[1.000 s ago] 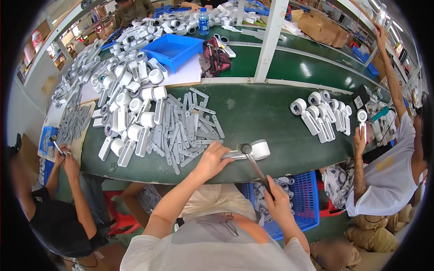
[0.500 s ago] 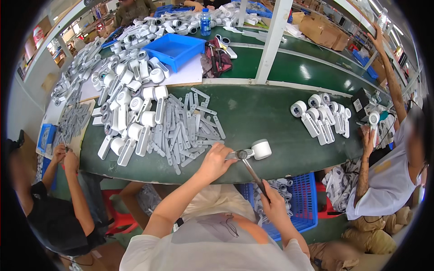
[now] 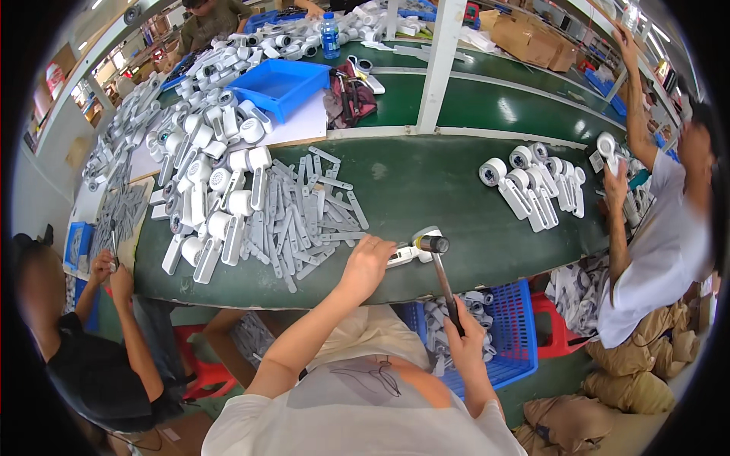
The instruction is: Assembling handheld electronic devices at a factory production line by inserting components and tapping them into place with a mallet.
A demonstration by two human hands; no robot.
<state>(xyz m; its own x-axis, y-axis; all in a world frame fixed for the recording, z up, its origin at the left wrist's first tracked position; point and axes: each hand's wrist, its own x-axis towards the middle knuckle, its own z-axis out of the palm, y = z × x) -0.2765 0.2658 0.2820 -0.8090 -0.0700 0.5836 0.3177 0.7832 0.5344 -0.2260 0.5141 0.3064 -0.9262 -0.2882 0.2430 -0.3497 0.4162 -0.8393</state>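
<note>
A white handheld fan (image 3: 405, 254) and black-handled, silver-shafted hammer (image 3: 443, 279) contrast with a green tabletop (image 3: 433, 182); grey plastic strips (image 3: 296, 220) lie at nine o'clock, a blue tray (image 3: 281, 85) at eleven, a blue lattice-patterned basket (image 3: 512, 319) at four.

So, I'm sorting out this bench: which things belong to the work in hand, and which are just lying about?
In the work:
- White device, held by the left hand
- Hammer, in the right hand
- Grey strips, probably

Apparently just lying about:
- Blue bottle
- Dark red bundle
- Cardboard boxes
</note>
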